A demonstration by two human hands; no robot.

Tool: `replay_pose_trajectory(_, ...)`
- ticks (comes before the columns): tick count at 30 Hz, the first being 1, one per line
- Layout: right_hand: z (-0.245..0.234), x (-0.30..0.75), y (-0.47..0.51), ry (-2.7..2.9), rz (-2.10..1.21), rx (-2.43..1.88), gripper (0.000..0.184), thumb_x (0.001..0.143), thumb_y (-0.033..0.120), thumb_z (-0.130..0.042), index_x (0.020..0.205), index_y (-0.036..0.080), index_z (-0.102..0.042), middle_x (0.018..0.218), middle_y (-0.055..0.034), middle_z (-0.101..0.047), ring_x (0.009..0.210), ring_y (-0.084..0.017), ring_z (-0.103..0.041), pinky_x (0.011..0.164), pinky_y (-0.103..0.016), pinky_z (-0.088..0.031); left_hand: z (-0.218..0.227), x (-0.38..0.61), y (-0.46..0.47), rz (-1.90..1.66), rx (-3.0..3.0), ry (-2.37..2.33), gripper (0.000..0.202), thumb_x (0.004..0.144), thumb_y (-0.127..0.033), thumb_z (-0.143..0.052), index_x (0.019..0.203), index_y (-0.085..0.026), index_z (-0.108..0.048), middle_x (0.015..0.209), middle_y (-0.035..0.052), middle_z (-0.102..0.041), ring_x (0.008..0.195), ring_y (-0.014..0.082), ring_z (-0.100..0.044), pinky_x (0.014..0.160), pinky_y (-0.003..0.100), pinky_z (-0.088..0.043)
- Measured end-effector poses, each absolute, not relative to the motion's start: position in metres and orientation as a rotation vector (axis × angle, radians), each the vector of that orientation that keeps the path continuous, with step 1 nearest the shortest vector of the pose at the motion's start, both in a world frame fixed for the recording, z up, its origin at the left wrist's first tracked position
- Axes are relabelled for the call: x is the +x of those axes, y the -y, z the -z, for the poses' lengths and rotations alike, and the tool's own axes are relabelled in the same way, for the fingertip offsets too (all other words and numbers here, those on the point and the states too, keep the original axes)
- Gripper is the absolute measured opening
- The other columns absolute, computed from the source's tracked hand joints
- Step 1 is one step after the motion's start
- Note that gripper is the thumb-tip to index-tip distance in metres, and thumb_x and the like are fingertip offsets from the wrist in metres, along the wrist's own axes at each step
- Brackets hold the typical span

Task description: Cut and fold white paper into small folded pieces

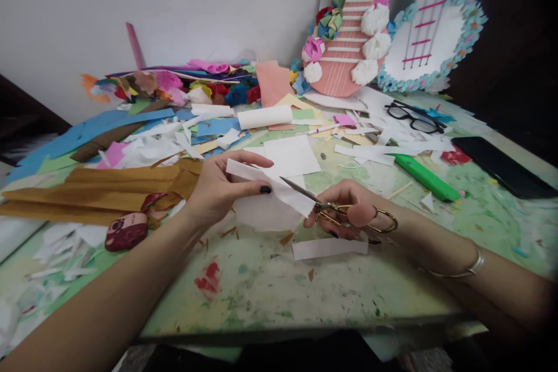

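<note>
In the head view, a strip of white paper point(285, 193) is pinched between the thumb and fingers of my left hand point(224, 183). My right hand point(349, 209) grips gold-handled scissors point(375, 218) with their blades pointing up and left across the strip. Whether the blades are parted or closed on the paper, I cannot tell. Beneath the strip lies a white paper piece point(257, 215) on the stained table. Just below my right hand is a cut white strip point(330, 248). A square white sheet point(293, 155) rests beyond my left fingers.
At left lie brown crepe paper point(96, 189) and a dark red case point(126, 231). A green cutter point(427, 177), a black phone point(508, 167) and glasses point(416, 117) are at right. Paper scraps and a white roll point(265, 117) cover the back, before a pink paper instrument point(349, 64).
</note>
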State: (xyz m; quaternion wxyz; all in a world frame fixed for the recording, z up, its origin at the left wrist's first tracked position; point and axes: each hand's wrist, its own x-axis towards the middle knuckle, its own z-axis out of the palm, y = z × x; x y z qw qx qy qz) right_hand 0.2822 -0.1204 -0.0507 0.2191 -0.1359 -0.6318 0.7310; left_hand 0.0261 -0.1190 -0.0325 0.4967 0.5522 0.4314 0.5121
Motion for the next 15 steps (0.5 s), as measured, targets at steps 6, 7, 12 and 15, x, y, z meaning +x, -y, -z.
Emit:
replay_pose_trajectory(6,0.0514,0.2803,0.1217,1.704,-2.029,-0.38,0.072,0.072,0.068,-0.062,0.104,0.004,-0.067,0.062,0.0005,-0.052,0.046,-0.004,-0.039,0.042,-0.019,-0.028,0.0336,0.0254,0.1199,-1.226,1.512,-1.072,0.03,0.053,-0.022,-0.085,0.082,-0.021,-0.075,0.065,-0.0006,-0.068,0.048,0.0087,-0.054,0.041,0.018,-0.037)
replay_pose_trajectory(7,0.0513,0.28,0.1218,1.699,-2.037,-0.384,0.071,0.072,0.068,-0.062,0.103,0.004,-0.067,0.062,0.0006,-0.052,0.046,-0.004,-0.039,0.042,-0.019,-0.028,0.0335,0.0257,0.1204,-1.221,1.538,-1.072,0.03,0.054,-0.022,-0.085,0.082,-0.021,-0.075,0.066,-0.0006,-0.068,0.048,0.0084,-0.054,0.041,0.018,-0.037)
replay_pose_trajectory(12,0.05,0.279,0.1229,1.676,-2.054,-0.387,0.069,0.07,0.067,-0.064,0.099,0.005,-0.068,0.065,-0.0001,-0.054,0.046,-0.004,-0.041,0.041,-0.019,-0.029,0.0326,0.0274,0.1225,-1.176,1.599,-1.094,0.03,0.056,-0.023,-0.084,0.085,-0.021,-0.075,0.065,-0.0006,-0.068,0.049,0.0079,-0.054,0.041,0.016,-0.037)
replay_pose_trajectory(15,0.0493,0.2778,0.1235,1.666,-2.07,-0.385,0.069,0.07,0.067,-0.064,0.099,0.004,-0.068,0.065,-0.0002,-0.054,0.045,-0.003,-0.04,0.041,-0.019,-0.029,0.0324,0.028,0.1232,-1.158,1.601,-1.11,0.033,0.056,-0.024,-0.084,0.087,-0.019,-0.075,0.066,0.0002,-0.069,0.049,0.0082,-0.055,0.042,0.015,-0.038)
